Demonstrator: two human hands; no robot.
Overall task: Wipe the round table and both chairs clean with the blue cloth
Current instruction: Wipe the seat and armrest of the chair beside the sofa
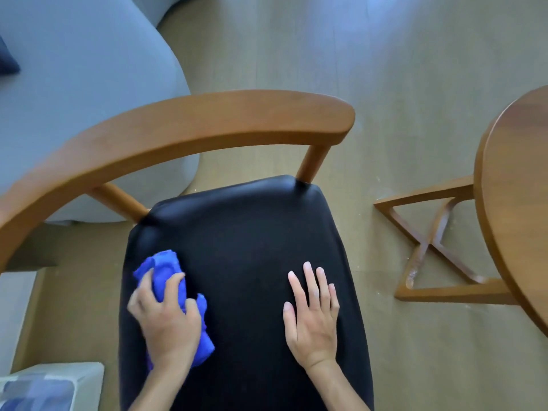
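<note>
Left hand (166,318) is gripping the bunched blue cloth (166,272), fingers curled around it, pressing it on the black chair seat (246,247) at about 8 o'clock. Right hand (311,315) is lying flat on the seat at 4 o'clock, fingers spread, holding nothing. Round table (516,209) is sitting at 3 o'clock, curved wooden backrest (189,129) at 12.

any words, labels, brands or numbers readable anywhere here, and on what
None can be read.
Black padded seat of the curved-back wooden chair: no text.
Crumpled blue cloth gripped in the left hand: no label showing.
Round wooden table: bare wood.
White box with a blue patterned top: blurred shapes only, no legible lettering.
</note>
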